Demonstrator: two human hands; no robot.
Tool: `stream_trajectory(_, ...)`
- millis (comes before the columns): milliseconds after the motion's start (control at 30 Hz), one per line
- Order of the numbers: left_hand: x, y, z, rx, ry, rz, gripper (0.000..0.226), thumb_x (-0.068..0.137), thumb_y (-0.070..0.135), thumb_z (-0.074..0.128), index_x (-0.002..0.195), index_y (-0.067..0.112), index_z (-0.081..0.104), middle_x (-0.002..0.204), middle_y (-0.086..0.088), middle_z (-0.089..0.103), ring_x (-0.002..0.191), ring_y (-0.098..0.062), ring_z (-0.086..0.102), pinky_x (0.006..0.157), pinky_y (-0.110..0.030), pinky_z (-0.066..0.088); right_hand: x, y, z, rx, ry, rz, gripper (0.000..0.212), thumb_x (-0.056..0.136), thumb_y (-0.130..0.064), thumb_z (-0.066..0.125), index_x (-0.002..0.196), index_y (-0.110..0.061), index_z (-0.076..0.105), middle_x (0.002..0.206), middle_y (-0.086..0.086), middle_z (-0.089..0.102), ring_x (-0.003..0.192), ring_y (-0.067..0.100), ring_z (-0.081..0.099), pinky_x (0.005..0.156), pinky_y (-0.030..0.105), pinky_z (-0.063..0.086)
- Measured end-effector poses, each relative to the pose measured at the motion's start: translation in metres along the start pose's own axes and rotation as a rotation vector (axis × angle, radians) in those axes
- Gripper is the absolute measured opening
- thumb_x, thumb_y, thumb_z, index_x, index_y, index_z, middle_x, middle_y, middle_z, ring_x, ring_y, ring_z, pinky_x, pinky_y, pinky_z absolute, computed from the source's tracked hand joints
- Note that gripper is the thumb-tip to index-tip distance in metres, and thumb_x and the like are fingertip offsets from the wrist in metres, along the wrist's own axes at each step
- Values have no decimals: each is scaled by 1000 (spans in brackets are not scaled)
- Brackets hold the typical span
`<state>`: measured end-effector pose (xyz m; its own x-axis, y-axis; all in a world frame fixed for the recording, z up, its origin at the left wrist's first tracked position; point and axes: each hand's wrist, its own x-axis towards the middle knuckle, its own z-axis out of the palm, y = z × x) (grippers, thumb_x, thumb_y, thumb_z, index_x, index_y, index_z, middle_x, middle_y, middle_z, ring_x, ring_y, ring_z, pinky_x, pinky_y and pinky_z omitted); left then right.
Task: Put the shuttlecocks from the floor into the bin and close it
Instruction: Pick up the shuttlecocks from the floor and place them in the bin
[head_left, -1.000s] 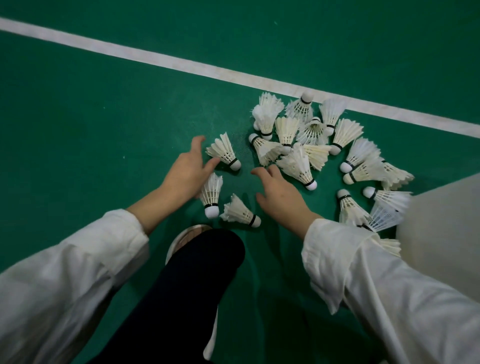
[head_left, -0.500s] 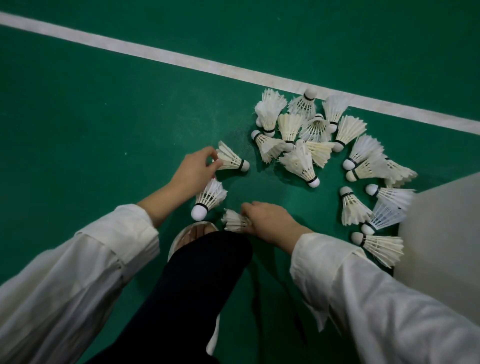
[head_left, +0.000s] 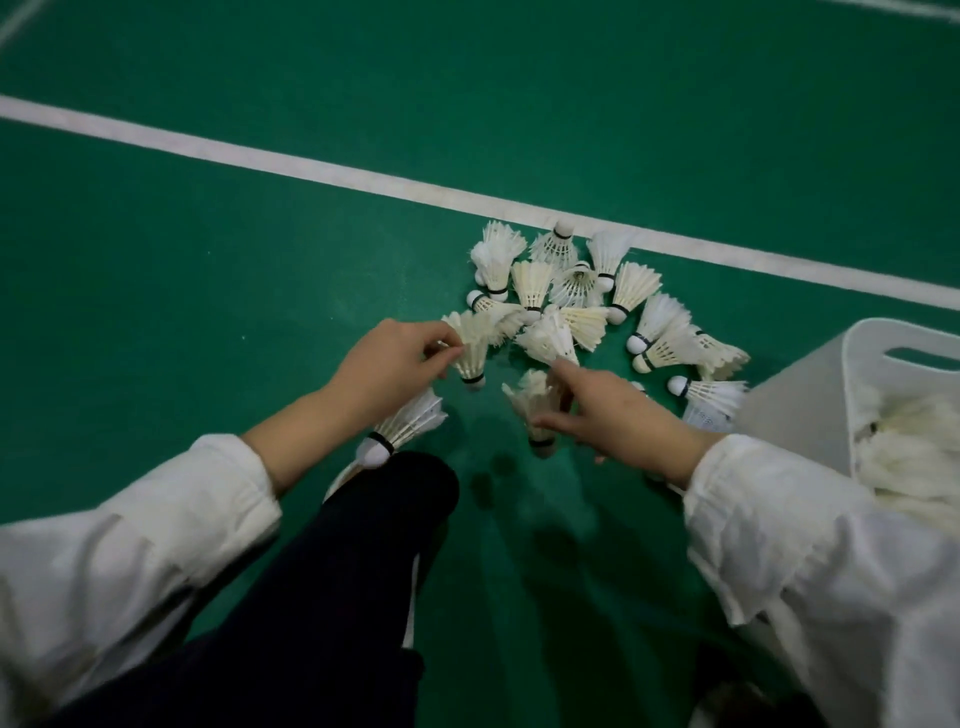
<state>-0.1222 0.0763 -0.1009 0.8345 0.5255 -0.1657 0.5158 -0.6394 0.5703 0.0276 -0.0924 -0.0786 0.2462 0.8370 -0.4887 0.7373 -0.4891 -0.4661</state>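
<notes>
In the head view, the person crouched over a green floor, and a white line crossed it at a slant. Both arms wore white sleeves.

The left hand was raised a little, near the close edge of the pile of shuttlecocks. Its fingers pinched the feathers of an upper shuttlecock, which hung with its cork downward. A lower shuttlecock lay under the same hand. Its feathers went under the palm and its cork pointed to the knee in dark trousers. I cannot tell if the hand also gripped this one.

The right hand was just beside it, to the right. Its thumb and curled fingers grasped a third shuttlecock, cork downward, above the floor. This part was somewhat blurred.

The pile lay on the floor just below the line, with the shuttlecocks touching and overlapping in many directions. A few more lay apart at the right, near the bin.

The bin was white and stood open at the right edge, beside the right forearm. It had a handle slot in its wall. Inside it were more shuttlecocks, seen only as a pale blurred heap.
</notes>
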Motion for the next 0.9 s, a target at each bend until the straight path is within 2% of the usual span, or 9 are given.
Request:
stream_trajectory(100, -3, 56, -9, 60, 17, 138, 21, 92, 33, 53, 101, 20, 67, 88, 7, 70, 44, 8, 41, 51, -21, 41, -52, 7, -50, 14, 133, 67, 24, 89, -38, 56, 76, -21, 46, 70, -3, 57, 55, 12, 54, 45, 18, 40)
stream_trajectory(167, -6, 95, -14, 68, 38, 248, 19, 93, 31, 53, 99, 19, 67, 88, 8, 69, 49, 5, 48, 51, -23, 46, -93, 10, -84, 13, 240, 107, 23, 91, -35, 55, 80, -15, 55, 67, -2, 59, 45, 3, 55, 40, 15, 43)
stream_trajectory(267, -9, 156, -16, 102, 7, 375, 21, 94, 31, 49, 102, 20, 64, 94, 8, 67, 74, -10, 61, 64, -28, 51, -165, 19, -126, -42, 371, 162, 21, 93, -32, 53, 83, -15, 61, 63, -8, 58, 37, -6, 53, 37, 12, 39)
stream_trajectory(333, -13, 193, -15, 143, -4, 443, 21, 94, 33, 48, 103, 21, 63, 97, 8, 66, 78, -11, 58, 66, -28, 46, -215, 30, -136, -45, 434, 219, 19, 92, -35, 54, 81, -21, 62, 62, -9, 59, 37, 0, 53, 41, 18, 41)
stream_trajectory(500, -25, 271, 2, 164, -87, 609, 18, 92, 32, 51, 98, 21, 64, 96, 4, 69, 73, -13, 58, 68, -29, 47, -296, 84, -108, 47, 534, 377, 22, 91, -32, 58, 88, -13, 68, 71, 3, 66, 48, 12, 52, 43, 22, 42)
stream_trajectory(600, -29, 301, 20, 189, -133, 659, 17, 92, 30, 52, 98, 20, 64, 98, 4, 69, 60, 2, 48, 59, -24, 37, -306, 112, -78, 86, 532, 443, 22, 90, -31, 59, 95, -13, 71, 79, 7, 71, 53, 14, 58, 41, 17, 41)
stream_trajectory(700, -30, 308, 35, 217, -158, 691, 18, 92, 31, 52, 99, 20, 64, 98, 3, 69, 77, -13, 59, 71, -31, 48, -299, 131, -54, 126, 501, 463, 25, 90, -32, 59, 100, -13, 72, 80, 7, 72, 67, 20, 66, 39, 10, 38)
stream_trajectory(800, -24, 309, 48, 236, -140, 712, 18, 93, 33, 49, 100, 23, 62, 98, 6, 68, 80, -17, 57, 73, -37, 50, -279, 138, -38, 150, 468, 444, 24, 90, -31, 59, 101, -14, 72, 74, 0, 69, 61, 11, 60, 50, 15, 40)
stream_trajectory(900, -8, 313, 65, 215, -118, 701, 18, 94, 34, 47, 101, 24, 61, 99, 7, 66, 69, -12, 50, 67, -33, 47, -252, 148, -22, 131, 405, 414, 24, 90, -31, 59, 105, -18, 72, 95, 0, 74, 76, 13, 64, 74, 23, 46)
